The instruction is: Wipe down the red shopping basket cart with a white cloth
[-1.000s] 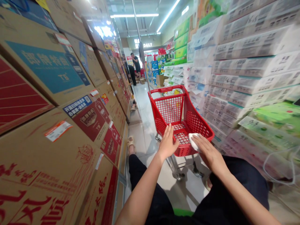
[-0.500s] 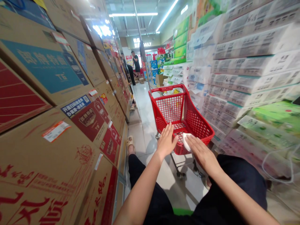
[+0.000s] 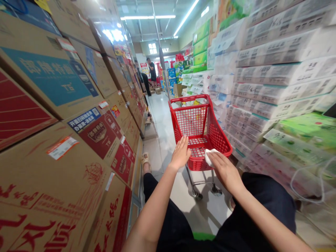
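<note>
A red plastic shopping cart point(image 3: 219, 137) with a latticed basket and metal legs stands before my knees. My left hand point(image 3: 180, 154) has its fingers stretched out at the basket's near left corner; whether it touches the rim I cannot tell. At the near rim, right of the middle, my right hand point(image 3: 227, 170) holds a crumpled white cloth or tissue point(image 3: 209, 157) under its fingers. The cloth is against the rim or just over it, partly covered by the fingers. No goods show on the basket's floor.
Stacked cardboard cartons point(image 3: 97, 140) wall the left side. Wrapped paper packs point(image 3: 270, 75) and green packs point(image 3: 307, 131) rise on the right. A thin upright pole point(image 3: 161, 57) stands at the cart's far left corner. Two people point(image 3: 152, 70) are far down the aisle.
The cart's near end has swung a little to the left, with its wheels. My left hand has shifted slightly left. My right hand still has the white cloth at the near rim.
</note>
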Available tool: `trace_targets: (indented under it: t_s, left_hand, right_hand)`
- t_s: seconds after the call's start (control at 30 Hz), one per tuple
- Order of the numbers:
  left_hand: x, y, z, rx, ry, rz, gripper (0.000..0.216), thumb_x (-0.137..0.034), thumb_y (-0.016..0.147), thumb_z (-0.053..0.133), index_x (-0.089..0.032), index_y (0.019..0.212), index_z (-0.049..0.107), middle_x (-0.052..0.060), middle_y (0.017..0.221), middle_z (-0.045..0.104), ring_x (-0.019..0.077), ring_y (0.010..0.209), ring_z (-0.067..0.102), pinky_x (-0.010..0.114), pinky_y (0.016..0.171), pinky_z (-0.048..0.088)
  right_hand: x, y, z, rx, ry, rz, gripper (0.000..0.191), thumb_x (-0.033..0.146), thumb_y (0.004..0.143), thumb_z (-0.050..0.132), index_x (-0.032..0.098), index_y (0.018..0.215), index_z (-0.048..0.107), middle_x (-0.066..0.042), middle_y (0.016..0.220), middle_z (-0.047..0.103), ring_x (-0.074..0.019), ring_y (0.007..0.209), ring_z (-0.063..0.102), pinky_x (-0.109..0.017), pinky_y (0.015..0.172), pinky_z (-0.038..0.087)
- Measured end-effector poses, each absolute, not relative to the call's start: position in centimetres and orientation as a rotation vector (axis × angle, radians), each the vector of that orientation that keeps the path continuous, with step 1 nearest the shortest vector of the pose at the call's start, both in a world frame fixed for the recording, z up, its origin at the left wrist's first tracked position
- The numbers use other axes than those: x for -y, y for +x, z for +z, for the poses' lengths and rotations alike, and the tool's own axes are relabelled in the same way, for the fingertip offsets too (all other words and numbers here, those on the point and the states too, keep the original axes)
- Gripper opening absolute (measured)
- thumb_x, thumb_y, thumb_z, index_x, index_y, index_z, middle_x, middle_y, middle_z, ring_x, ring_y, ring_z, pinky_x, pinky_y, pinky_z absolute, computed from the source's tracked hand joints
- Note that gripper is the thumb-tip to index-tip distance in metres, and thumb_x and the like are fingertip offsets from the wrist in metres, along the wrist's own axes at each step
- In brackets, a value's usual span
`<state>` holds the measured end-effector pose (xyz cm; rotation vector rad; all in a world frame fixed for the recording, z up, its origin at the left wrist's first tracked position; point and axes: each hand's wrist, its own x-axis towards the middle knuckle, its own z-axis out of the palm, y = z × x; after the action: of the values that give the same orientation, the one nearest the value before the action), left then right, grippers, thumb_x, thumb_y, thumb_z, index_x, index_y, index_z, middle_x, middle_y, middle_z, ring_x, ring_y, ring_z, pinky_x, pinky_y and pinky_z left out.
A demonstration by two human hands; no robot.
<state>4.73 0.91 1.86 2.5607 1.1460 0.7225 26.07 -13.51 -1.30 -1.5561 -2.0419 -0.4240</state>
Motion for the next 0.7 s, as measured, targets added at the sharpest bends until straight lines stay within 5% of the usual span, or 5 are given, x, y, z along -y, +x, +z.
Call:
trace_targets:
  t_s: [0.1, 0.23, 0.47, 0.7]
  left_hand:
    - [0.7, 5.5, 2.6, -1.248, 2.536, 0.754, 0.061, -0.038, 0.107, 0.034, -0.015, 0.162, 0.027, 0.012, 0.171, 0.024, 0.0232, 0.160, 0.016, 0.047, 0.132, 0.016]
    - [4.8, 6.5, 1.6, -1.127, 2.584, 0.867, 0.064, -0.049, 0.109, 0.028, -0.026, 0.167, 0.014, 0.003, 0.174, 0.013, 0.0218, 0.161, 0.011, 0.049, 0.133, 0.015]
    - [5.8, 3.5, 0.0, -1.159, 2.679, 0.822, 0.078, -0.059, 0.104, 0.040, -0.031, 0.167, 0.005, 0.001, 0.174, 0.009, 0.0253, 0.161, 0.011, 0.052, 0.133, 0.007]
    - [4.8, 3.2, 0.0, -1.063, 2.730, 0.845, 0.087, -0.061, 0.102, 0.045, -0.025, 0.167, 0.000, 0.005, 0.174, 0.013, 0.0243, 0.161, 0.013, 0.050, 0.133, 0.006]
  right_hand:
    - [13.5, 23.5, -1.0, 2.119, -1.490, -0.414, 0.066, 0.008, 0.099, 0.042, 0.023, 0.162, 0.034, -0.008, 0.157, 0.052, -0.0242, 0.147, 0.045, -0.045, 0.119, 0.046]
    - [13.3, 23.2, -0.3, 2.248, -1.298, -0.370, 0.064, 0.013, 0.102, 0.044, 0.027, 0.163, 0.031, -0.007, 0.159, 0.051, -0.0209, 0.149, 0.044, -0.044, 0.120, 0.046]
    - [12.7, 27.4, 1.4, 2.247, -1.394, -0.330, 0.064, 0.010, 0.104, 0.036, 0.035, 0.163, 0.028, -0.001, 0.163, 0.043, -0.0191, 0.151, 0.039, -0.048, 0.126, 0.036]
    - [12.8, 22.0, -0.7, 2.168, -1.388, -0.378, 0.069, 0.010, 0.103, 0.040, 0.025, 0.166, 0.016, -0.008, 0.164, 0.040, -0.0210, 0.152, 0.038, -0.047, 0.124, 0.039]
